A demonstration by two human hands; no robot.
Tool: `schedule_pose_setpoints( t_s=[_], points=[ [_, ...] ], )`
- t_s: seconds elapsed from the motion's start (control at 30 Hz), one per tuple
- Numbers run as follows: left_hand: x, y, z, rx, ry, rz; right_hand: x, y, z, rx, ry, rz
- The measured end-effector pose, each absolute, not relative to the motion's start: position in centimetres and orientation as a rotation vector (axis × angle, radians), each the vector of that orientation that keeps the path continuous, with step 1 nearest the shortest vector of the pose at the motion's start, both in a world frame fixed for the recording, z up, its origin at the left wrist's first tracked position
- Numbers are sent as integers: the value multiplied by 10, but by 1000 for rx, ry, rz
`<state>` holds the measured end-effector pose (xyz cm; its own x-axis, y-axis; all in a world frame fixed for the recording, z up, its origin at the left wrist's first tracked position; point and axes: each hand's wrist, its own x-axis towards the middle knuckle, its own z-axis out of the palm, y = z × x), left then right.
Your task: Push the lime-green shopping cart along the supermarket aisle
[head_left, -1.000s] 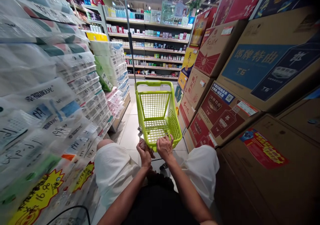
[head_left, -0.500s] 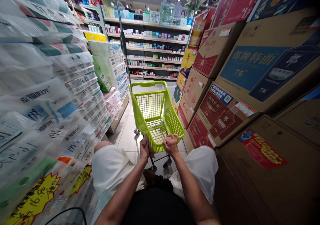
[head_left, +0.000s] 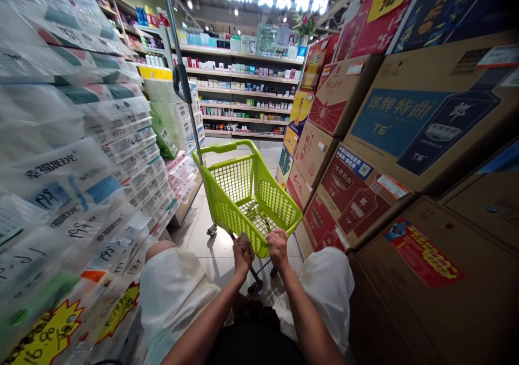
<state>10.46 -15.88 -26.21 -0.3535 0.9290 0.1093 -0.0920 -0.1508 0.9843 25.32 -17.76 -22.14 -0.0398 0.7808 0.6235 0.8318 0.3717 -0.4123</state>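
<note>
A lime-green plastic shopping basket cart (head_left: pixel 279 201) stands in front of my knees, turned at an angle, with nothing visible inside its latticed walls. My right hand (head_left: pixel 278 249) is closed on its near rim. At the near left corner, my left hand (head_left: pixel 243 257) is closed round a crumpled brownish-grey cloth (head_left: pixel 244 243), pressed close to the basket wall. Most of the cloth is hidden by the fingers. From the cart's far left corner rises a long metal pole (head_left: pixel 193 121) with a black grip.
Stacked wrapped paper packs (head_left: pixel 133 138) crowd the left side. Liquor cartons (head_left: pixel 399 105) are piled on the right. Shelves of small goods (head_left: pixel 243 75) cross the far end, beyond the tiled floor (head_left: pixel 194 249). Yellow price signs (head_left: pixel 46 335) hang low at the left.
The cart has swivelled, its far end and pole swinging left. My left hand has shifted slightly right with the cloth. The view has tilted up, showing more of the lit sign.
</note>
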Motion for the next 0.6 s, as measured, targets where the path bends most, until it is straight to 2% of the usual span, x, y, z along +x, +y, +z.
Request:
schedule_pose_setpoints(
  t_s=[0.23,0.4,0.47,0.6],
  points=[
    [99,-141,-240,1770,1242,1682,259,-170,-226,-1281,-1631,27],
    [69,-109,-207,1663,1723,1671,255,-170,-226,-1228,-1606,81],
    [65,-109,-198,1749,1744,1556,256,-170,-226,-1228,-1578,77],
    [63,-121,-188,2231,1330,1142,261,-168,-225,-1243,-1574,78]
  ],
)
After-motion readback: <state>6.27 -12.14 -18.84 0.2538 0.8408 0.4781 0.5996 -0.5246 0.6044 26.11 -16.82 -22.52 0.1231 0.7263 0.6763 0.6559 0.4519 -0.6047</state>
